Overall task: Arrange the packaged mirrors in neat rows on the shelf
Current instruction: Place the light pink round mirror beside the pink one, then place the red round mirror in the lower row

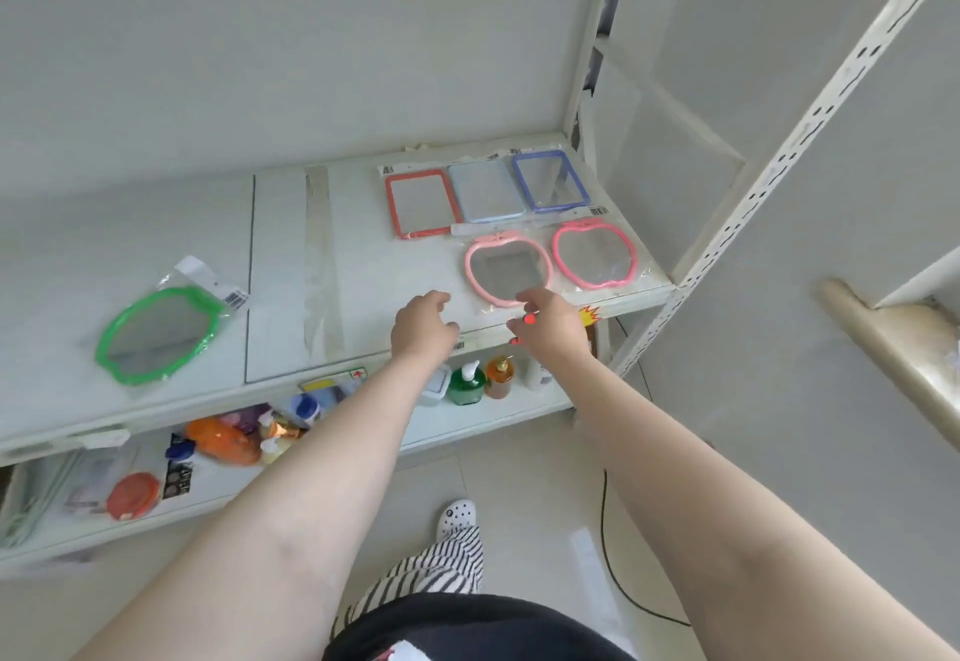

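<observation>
On the white shelf (291, 265), three packaged rectangular mirrors lie in a back row: red (421, 203), light blue (485, 191) and dark blue (550, 182). In front of them lie a light pink apple-shaped mirror (506, 269) and a darker pink one (595, 255) side by side. A green apple-shaped mirror (161, 333) lies apart at the shelf's left. My right hand (548, 322) pinches the front edge of the light pink mirror's wrapper. My left hand (423, 325) hovers just left of that wrapper with its fingers loosely curled and nothing in them.
A perforated white upright (769, 182) stands at the shelf's right front corner. On the lower shelf stand a green pump bottle (466, 384), an amber bottle (500, 377) and several coloured packs (223, 439). A black cable (613, 556) runs over the floor.
</observation>
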